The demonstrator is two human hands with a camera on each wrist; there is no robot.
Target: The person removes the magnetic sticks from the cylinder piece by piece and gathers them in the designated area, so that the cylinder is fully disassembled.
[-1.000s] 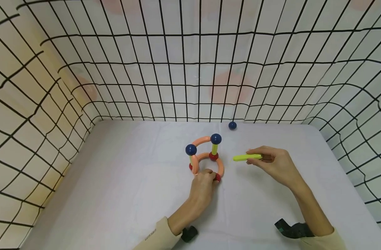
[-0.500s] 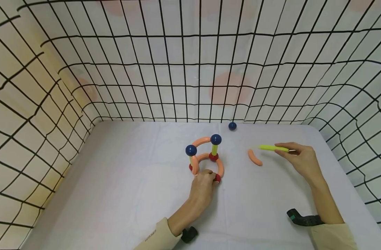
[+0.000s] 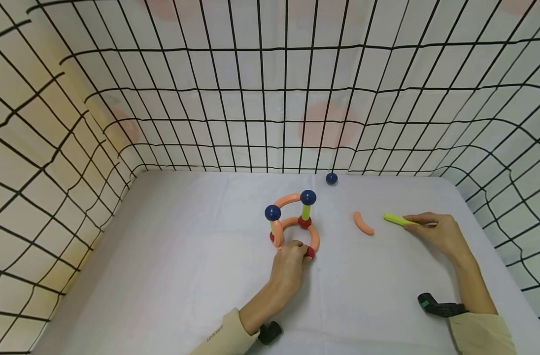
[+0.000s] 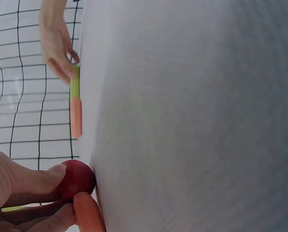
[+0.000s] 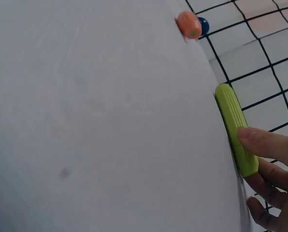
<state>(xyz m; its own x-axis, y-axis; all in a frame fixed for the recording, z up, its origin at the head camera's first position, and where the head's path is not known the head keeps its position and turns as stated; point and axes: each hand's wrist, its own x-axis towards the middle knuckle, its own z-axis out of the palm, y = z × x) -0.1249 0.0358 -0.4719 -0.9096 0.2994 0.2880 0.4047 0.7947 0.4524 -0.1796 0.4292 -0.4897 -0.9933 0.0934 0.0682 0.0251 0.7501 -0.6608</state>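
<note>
My left hand (image 3: 288,266) pinches a red ball (image 4: 78,179) at the near corner of a small frame of balls and rods. Orange curved rods (image 3: 315,238) join the red balls below, and upright yellow-green rods (image 3: 306,212) carry two dark blue balls (image 3: 308,197). Another orange curved rod (image 4: 88,214) meets the pinched ball beside my fingers. Off to the right, my right hand (image 3: 440,234) pinches one end of a straight yellow-green rod (image 5: 233,125) between thumb and fingers, close against the white tabletop. Part of the frame's near side is hidden behind my left hand.
A loose orange curved rod (image 3: 363,224) lies between the frame and my right hand. One dark blue ball (image 3: 331,178) sits at the table's back edge. Black wire grid (image 3: 261,118) walls off the back and both sides of the white table (image 3: 172,256).
My right hand has carried the yellow-green rod rightward, past the loose orange rod, and lowered it toward the table. My left hand has stayed at the red ball.
</note>
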